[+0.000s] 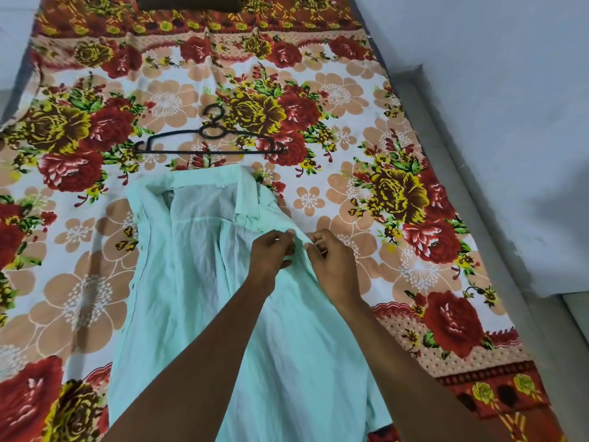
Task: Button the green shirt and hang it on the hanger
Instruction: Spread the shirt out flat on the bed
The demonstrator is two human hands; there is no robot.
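A pale green shirt (204, 282) is spread on a flowered sheet (398, 129), its collar (210, 178) toward the far end and its hem toward the near edge of the view. The front is seen lying open on the left side, with the inner back panel exposed. The right front edge is lifted slightly below the collar, where it is pinched from both sides. The left hand (271, 255) is curled, with thumb and fingertips closed on the cloth edge. The right hand (331, 260) is likewise curled, its fingers (315, 247) gripping the same edge just beside the left hand, the two hands nearly touching. Whether a button is held between them cannot be told. A dark hanger (210, 141) is laid flat on the sheet just beyond the collar, apart from the shirt, its hook pointing away. A dark brown object (191, 3) is seen at the far edge of the sheet. A grey wall (494, 74) runs along the right side.
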